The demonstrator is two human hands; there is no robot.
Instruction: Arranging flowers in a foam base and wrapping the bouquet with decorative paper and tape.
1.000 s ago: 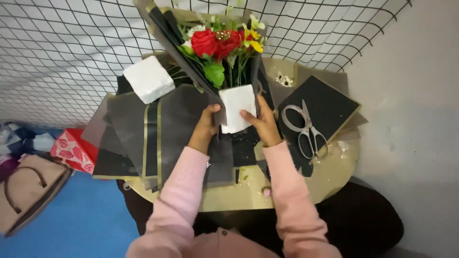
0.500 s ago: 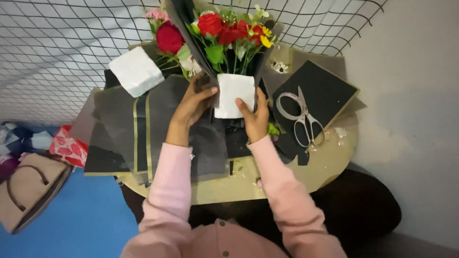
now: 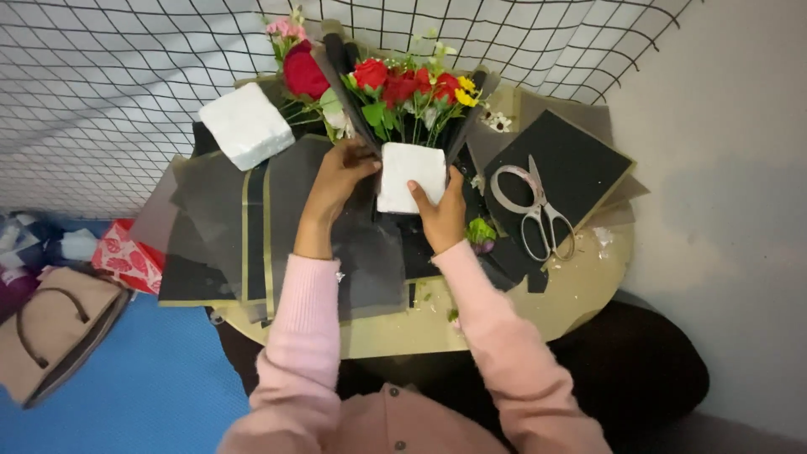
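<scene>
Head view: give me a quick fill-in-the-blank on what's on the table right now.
1. The right hand grips the white foam block that holds ____ roses.
2. The scissors lie on a ____ sheet.
3. The left hand touches the dark ____ paper.
4. A second foam block lies to the person's ____.

Missing: red; black; wrapping; left

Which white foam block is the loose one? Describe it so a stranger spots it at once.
Start at the round table before the wire grid. On its far left part, left of the red flowers, lies a white foam block on dark wrapping sheets. Unlike the other white block, gripped by the left hand and right hand, it carries no flowers and no hand touches it.
</scene>
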